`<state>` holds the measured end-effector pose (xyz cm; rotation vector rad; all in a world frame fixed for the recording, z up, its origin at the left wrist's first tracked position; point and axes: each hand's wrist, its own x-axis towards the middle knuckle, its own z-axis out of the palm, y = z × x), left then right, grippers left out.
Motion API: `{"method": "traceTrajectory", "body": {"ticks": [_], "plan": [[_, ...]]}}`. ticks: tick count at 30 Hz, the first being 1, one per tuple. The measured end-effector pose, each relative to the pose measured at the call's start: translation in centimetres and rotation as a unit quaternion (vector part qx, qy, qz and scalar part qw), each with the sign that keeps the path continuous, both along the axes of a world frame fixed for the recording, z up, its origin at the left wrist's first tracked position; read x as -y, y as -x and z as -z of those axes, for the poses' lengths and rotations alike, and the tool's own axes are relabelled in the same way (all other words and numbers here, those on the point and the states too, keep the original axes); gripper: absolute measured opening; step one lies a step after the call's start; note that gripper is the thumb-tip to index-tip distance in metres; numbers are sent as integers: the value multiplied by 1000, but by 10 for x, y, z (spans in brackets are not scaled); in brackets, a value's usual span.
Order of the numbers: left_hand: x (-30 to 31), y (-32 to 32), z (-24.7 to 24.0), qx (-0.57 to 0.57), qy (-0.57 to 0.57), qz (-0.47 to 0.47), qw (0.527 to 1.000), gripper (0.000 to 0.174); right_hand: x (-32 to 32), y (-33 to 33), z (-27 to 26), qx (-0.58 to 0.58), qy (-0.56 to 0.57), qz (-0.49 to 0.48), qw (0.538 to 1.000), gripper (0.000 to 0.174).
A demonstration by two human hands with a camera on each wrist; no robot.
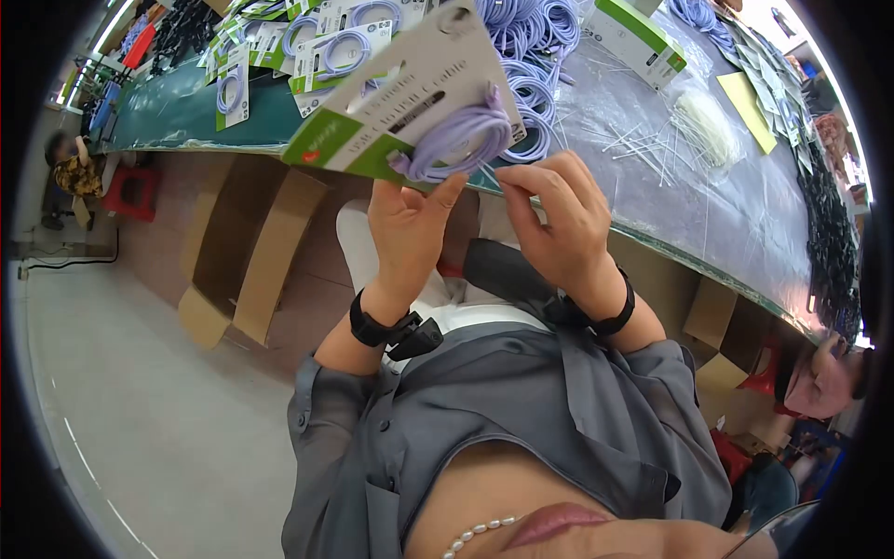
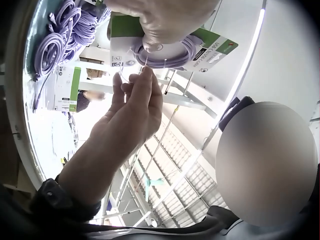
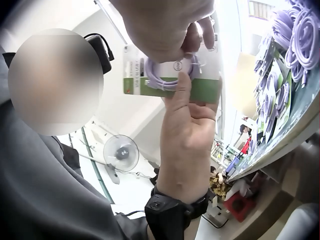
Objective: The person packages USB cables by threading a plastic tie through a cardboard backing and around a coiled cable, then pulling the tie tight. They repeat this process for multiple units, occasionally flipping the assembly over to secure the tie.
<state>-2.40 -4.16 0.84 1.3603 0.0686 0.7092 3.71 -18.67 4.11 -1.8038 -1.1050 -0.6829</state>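
My left hand grips the lower edge of a white and green retail card, tilted up over the table edge. On the card lies a coiled lilac USB cable; the left thumb presses at the coil, as the right wrist view also shows. My right hand is at the card's right edge, thumb and forefinger pinching the end of a thin white cable tie beside the coil. In the left wrist view the right fingertips are close to the card's back edge.
Lilac cable coils and carded cables cover the table behind. Loose cable ties and a bundle of them lie right, near a green-white box. A cardboard box stands on the floor.
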Motion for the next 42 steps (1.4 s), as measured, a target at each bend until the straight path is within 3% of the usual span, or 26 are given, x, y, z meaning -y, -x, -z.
{"method": "traceTrajectory", "body": {"ticks": [5, 10, 14, 20, 22, 23, 26, 27, 28, 29, 31, 35, 37, 38, 40, 42], "plan": [[-5, 2, 3, -51, 0, 14, 999, 40, -4, -1, -2, -1, 27, 9, 1000, 21], [1, -2, 6, 47, -38, -4, 998, 32, -7, 0, -1, -5, 44, 12, 999, 21], [-2, 3, 6, -16, -98, -20, 995, 28, -8, 0, 0, -2, 56, 13, 998, 21], [-4, -5, 12, 71, -112, -21, 991, 34, -8, 1, 0, 2, 51, 13, 999, 21], [-10, -7, 10, 172, -297, -57, 938, 38, -3, 3, 4, -34, 69, 0, 997, 24], [-10, -5, 7, 184, -319, -53, 928, 39, 2, 3, 13, -32, 68, -1, 997, 24], [-10, -3, 4, 201, -378, -65, 901, 37, 15, 2, 41, -124, 58, -145, 980, 40], [-11, -2, 4, 202, -377, -67, 901, 37, 15, 15, 31, -385, -89, -252, 883, 43], [-11, -1, 5, 203, -383, -63, 899, 37, 16, 26, 21, -605, -226, -329, 689, 46], [-11, 0, 5, 203, -388, -59, 897, 37, 15, 19, 33, -604, -224, -330, 690, 46], [-10, 1, 3, 199, -393, -63, 896, 37, 10, 0, 68, -360, -72, -349, 862, 51], [-8, 0, 6, 206, -385, -66, 897, 37, 9, 5, 79, -439, -99, -346, 823, 52], [-7, 0, 6, 206, -385, -70, 897, 37, 2, 7, 83, -520, -194, -388, 736, 51], [-6, 0, 6, 206, -384, -72, 897, 38, 7, 7, 79, -520, -194, -388, 736, 51], [-6, 0, 6, 210, -393, -79, 892, 38, 12, 8, 48, -376, -116, -375, 839, 51], [-7, -1, 6, 212, -403, -86, 886, 38, 12, 8, 48, -359, -102, -363, 854, 52]]}}
